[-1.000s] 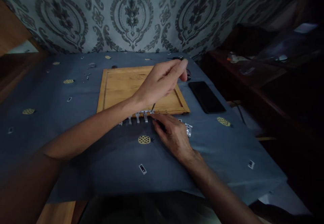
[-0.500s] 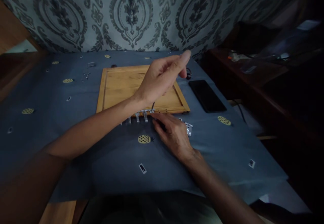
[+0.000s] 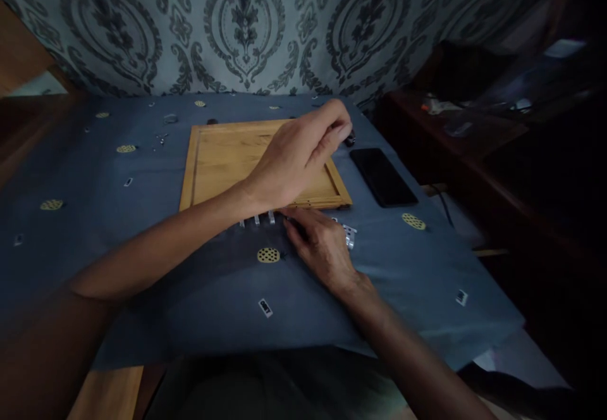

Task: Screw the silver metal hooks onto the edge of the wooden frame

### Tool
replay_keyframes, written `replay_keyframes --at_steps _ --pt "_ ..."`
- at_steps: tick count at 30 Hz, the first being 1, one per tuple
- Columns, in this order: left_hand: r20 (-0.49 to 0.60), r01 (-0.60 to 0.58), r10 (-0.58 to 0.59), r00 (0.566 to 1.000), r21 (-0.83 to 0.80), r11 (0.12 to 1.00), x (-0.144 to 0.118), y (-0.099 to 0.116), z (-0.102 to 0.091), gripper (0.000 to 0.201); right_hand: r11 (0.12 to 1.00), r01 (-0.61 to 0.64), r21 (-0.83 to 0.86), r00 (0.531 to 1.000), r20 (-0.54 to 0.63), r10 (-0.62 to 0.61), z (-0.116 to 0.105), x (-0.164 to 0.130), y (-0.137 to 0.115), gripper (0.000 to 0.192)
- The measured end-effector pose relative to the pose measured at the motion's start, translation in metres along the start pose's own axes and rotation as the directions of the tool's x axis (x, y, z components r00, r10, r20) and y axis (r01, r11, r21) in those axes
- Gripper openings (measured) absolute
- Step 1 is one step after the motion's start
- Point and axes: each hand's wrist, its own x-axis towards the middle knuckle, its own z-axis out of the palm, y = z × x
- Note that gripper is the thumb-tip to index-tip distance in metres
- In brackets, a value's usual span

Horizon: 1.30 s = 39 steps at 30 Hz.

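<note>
A: Which hand was nearer you?
B: Your right hand (image 3: 322, 243), fingers half curled at the near edge of the wooden panel (image 3: 227, 154). I couldn't tell whether it pinched anything.
A: And the metal tabs (image 3: 272, 217)?
B: At least 3 jutted towards you along that edge, their row running sideways, just left of your right fingertips, which were nearer them than your left ones.
A: Your left hand (image 3: 303, 148)?
B: Farther off, above the panel, fingers curled well in; I couldn't tell what, if anything, you gripped.

Black phone (image 3: 383, 178) (screen dark), blue pineapple-print tablecloth (image 3: 203, 312); grey, patterned backdrop (image 3: 244, 28)
</note>
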Motion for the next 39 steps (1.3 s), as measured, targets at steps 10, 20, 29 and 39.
replay_keyframes --at_steps 10,20,29,39 --pt "-0.013 0.214 -0.239 0.971 -0.399 0.892 0.008 -0.01 0.014 0.052 1.0 0.025 -0.005 1.0 -0.007 -0.025 -0.001 0.001 -0.002 0.025" --pt "0.137 0.227 -0.183 0.974 -0.487 0.843 0.007 -0.018 0.004 0.05 0.999 0.029 0.013 1.0 -0.008 -0.029 -0.001 0.0 -0.001 0.025" --pt "0.062 -0.014 0.02 0.998 -0.096 0.995 -0.003 -0.003 0.003 0.017 0.999 0.035 0.004 0.999 -0.036 -0.035 0.0 0.001 -0.001 0.024" --pt "0.055 0.152 -0.143 0.988 -0.437 0.887 0.01 -0.014 0.011 0.055 0.998 0.065 -0.012 0.997 -0.041 -0.065 0.0 0.0 0.0 0.023"
